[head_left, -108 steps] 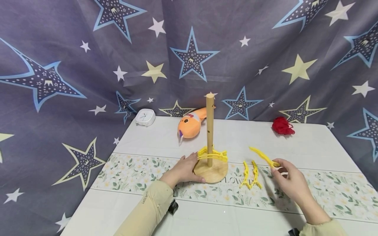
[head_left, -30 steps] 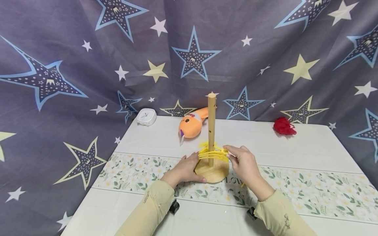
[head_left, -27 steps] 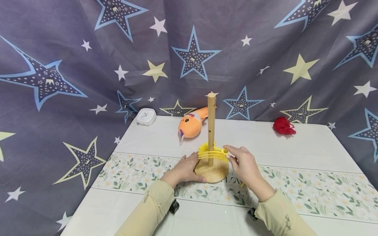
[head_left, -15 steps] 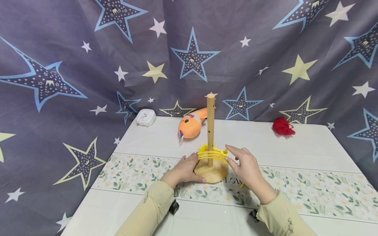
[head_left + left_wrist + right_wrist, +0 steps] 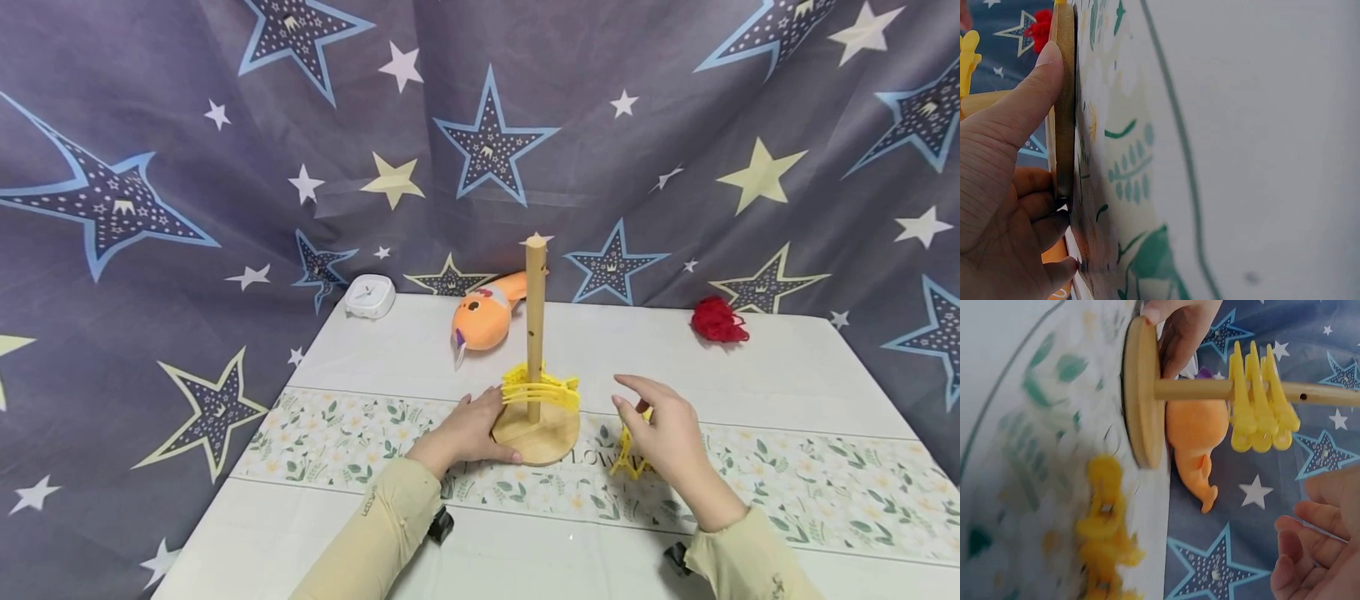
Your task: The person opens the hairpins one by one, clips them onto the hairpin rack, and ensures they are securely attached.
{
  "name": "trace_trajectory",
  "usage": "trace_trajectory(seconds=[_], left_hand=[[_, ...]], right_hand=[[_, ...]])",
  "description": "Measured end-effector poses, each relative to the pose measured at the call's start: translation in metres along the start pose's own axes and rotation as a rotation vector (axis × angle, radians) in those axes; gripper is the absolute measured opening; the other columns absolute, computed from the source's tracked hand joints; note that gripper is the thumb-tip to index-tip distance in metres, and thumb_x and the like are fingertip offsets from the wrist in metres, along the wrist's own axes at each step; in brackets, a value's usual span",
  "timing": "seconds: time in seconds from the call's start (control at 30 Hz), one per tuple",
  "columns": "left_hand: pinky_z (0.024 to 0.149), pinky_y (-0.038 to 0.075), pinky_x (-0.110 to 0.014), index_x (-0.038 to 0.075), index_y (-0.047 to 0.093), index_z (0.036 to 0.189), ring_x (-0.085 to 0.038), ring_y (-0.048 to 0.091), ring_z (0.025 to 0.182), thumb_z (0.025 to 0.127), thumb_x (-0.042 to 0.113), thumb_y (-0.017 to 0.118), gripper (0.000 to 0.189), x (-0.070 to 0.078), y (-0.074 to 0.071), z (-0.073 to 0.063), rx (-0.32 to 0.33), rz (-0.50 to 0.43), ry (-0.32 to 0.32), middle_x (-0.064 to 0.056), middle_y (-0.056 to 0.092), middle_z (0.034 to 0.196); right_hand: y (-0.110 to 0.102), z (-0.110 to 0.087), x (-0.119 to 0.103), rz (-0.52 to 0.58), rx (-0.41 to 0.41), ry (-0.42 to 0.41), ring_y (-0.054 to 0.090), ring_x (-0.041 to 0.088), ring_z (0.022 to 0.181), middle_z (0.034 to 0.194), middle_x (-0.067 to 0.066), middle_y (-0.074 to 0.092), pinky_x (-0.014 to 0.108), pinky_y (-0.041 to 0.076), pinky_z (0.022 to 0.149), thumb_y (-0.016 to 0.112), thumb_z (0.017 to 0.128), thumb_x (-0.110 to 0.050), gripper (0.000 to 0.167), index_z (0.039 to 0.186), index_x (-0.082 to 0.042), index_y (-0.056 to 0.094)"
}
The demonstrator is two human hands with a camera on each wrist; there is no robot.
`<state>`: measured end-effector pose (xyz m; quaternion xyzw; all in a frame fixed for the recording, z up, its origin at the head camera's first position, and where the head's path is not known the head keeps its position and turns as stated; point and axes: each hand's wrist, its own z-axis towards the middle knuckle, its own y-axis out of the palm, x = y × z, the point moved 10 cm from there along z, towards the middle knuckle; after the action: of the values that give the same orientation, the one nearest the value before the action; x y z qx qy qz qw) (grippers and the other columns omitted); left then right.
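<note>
A wooden stand has a round base and an upright post with holes. Several curved yellow plastic pieces sit across the lower part of the post, stacked close together. My left hand grips the base's left edge; in the left wrist view the thumb lies against the wooden base and the fingers curl at its edge. My right hand is off the stand with thumb and index finger apart, holding nothing. Below it lie loose yellow pieces, partly hidden by the hand; the right wrist view shows them blurred.
An orange plush toy lies behind the stand. At the back left is a white clock, and red yarn lies at the back right. A star-patterned curtain hangs behind the table.
My right hand brought a yellow piece from the right to the post, let go of it there, and moved back right over the loose pieces. The left hand stayed on the base.
</note>
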<state>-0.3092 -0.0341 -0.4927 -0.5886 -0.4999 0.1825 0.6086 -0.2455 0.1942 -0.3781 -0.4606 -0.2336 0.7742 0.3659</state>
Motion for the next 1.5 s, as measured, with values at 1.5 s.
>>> trace_trajectory(seconds=[1.5], left_hand=[[0.119, 0.009, -0.049, 0.010, 0.022, 0.156, -0.025, 0.018, 0.147, 0.073, 0.061, 0.076, 0.111, 0.001, -0.001, 0.000, -0.003, -0.002, 0.011, -0.010, 0.023, 0.159]], right_hand=[[0.026, -0.052, 0.096, -0.327, -0.523, 0.393, 0.048, 0.020, 0.063, 0.075, 0.004, 0.055, 0.033, 0.037, 0.051, 0.070, 0.085, -0.038, 0.030, 0.079, -0.009, 0.062]])
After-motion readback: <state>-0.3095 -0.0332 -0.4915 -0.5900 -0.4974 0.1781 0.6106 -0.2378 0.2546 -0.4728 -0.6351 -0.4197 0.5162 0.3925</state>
